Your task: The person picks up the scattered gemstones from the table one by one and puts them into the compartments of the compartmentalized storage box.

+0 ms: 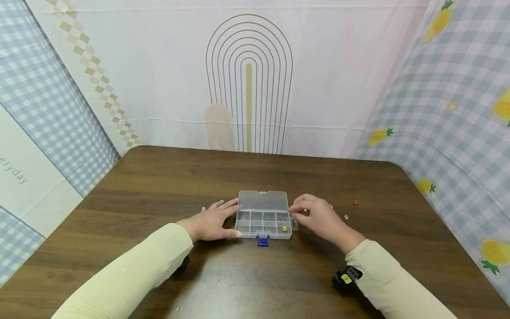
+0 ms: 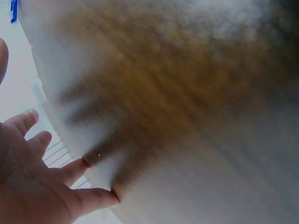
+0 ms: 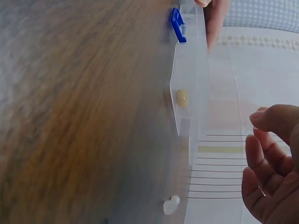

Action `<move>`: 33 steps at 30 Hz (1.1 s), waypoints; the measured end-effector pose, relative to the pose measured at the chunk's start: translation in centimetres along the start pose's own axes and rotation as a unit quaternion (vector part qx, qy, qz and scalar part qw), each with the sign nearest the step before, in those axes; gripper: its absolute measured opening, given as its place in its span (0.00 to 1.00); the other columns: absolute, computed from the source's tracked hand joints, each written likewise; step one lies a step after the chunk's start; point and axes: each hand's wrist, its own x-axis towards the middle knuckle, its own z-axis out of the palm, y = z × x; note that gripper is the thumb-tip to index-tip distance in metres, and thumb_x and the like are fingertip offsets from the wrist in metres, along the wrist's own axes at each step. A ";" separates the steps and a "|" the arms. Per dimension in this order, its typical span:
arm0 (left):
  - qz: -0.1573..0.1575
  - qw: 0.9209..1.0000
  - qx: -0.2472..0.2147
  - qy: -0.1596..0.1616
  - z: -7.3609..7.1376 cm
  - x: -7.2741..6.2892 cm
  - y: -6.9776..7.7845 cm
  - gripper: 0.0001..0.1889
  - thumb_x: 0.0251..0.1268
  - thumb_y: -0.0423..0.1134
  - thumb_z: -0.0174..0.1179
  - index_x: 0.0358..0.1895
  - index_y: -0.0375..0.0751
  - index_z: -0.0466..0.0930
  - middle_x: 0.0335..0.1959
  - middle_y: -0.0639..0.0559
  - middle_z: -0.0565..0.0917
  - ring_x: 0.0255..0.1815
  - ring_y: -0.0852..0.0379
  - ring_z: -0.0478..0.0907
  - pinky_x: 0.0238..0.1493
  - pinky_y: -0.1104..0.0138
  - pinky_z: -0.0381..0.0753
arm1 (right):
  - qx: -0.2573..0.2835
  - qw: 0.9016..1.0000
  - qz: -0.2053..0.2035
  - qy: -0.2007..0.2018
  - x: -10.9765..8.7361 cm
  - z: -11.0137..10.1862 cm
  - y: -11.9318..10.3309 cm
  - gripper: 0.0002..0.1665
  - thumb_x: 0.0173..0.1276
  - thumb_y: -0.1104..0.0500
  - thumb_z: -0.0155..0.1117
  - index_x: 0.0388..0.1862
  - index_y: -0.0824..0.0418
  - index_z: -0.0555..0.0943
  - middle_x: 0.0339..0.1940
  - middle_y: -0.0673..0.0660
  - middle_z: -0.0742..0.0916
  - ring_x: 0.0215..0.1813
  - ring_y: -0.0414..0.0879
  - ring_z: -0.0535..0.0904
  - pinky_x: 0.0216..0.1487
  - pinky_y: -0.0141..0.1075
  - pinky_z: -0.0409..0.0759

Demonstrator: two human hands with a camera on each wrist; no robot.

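1. My left hand lies flat on the counter, fingers straight and pressed against the left end of the clear organiser box; its grip is released, bracing rather than grasping.
2. My right hand sits at the box's right end, fingers loosely curled near the rim; whether they pinch a bead I cannot tell; the right wrist view shows the fingers bent but nothing plainly between them.
3. The box rests at the counter's middle, lid swung open toward the far side, blue latch facing me.
4. I judge the step in hand to be loading small beads into compartments; the next move calls for a fine pinch on a loose bead and a drop into a cell while the left hand steadies the box.
5. Count: one box; one yellow bead in the front right cell; two loose beads to the right on the counter, one orange bead, one white bead; two hands.
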 end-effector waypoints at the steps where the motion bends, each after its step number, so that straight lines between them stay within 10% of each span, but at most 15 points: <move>1: 0.000 1.000 0.000 0.000 0.0 0.0 0.0 0.42 0.61 0.66 0.58 0.76 0.55 0.56 0.79 0.56 0.49 0.77 0.37 0.43 0.62 0.27 0.44 | 0.001 1.000 0.000 -0.002 0.1 0.1 -0.1 0.07 0.62 0.68 0.67 0.38 0.62 0.88 0.40 0.51 0.83 0.36 0.41 0.76 0.31 0.30 0.76; 33: -0.001 1.000 -0.003 -0.004 -0.1 -0.1 0.1 0.43 0.61 0.65 0.58 0.76 0.55 0.55 0.79 0.56 0.48 0.77 0.37 0.43 0.62 0.27 0.44 | 0.009 0.999 -0.019 -0.046 2.6 2.2 -1.4 0.06 0.64 0.68 0.65 0.38 0.63 0.88 0.40 0.53 0.83 0.31 0.37 0.75 0.31 0.30 0.76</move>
